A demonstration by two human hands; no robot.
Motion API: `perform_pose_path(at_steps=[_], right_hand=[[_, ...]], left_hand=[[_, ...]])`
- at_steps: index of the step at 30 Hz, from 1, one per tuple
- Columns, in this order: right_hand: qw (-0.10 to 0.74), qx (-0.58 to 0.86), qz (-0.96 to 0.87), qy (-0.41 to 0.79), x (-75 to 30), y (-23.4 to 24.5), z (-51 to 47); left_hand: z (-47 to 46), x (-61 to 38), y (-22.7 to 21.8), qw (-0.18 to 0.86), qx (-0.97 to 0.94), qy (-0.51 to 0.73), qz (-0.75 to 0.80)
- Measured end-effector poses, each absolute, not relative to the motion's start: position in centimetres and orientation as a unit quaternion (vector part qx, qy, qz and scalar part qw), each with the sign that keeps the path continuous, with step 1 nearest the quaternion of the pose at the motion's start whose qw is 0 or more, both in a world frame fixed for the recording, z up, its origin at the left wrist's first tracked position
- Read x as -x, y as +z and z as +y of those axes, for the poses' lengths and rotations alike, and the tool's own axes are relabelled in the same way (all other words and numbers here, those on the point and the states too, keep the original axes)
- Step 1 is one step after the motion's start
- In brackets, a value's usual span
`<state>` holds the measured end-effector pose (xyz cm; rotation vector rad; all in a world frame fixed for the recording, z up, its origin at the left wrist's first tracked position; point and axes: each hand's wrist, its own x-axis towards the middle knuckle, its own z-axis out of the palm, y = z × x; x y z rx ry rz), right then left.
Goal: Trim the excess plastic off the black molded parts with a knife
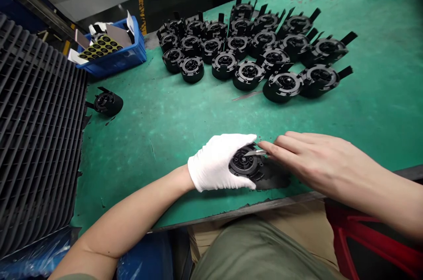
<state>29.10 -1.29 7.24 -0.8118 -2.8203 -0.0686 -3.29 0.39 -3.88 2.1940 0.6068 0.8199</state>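
A round black plastic housing [243,167] lies near the front edge of the green table, its ribbed face up. My left hand [220,161], in a white glove, is wrapped around it from the left, thumb and fingers on opposite sides. My bare right hand [307,156] grips a small knife [255,153], whose pointed metal blade reaches over the middle of the housing. Whether the tip touches the plastic I cannot tell. The knife's handle is hidden inside the fingers. Under and beside the housing is a dark worn patch [276,176] of the tabletop.
Several similar black housings [248,72] stand in rows at the back of the green table [185,114]. One more housing [109,102] sits at the left. A blue bin [114,57] holds sheets of round stickers. Stacked black grid trays [39,134] rise along the left edge.
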Motion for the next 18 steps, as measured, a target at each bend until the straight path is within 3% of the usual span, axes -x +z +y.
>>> perform_pose_path(at_steps=[18], right_hand=[[0.077, 0.263, -0.96, -0.058, -28.8, 8.5, -2.9]], left_hand=[[0.5, 3.3, -3.1, 0.361, -0.846, 0.311, 0.238]])
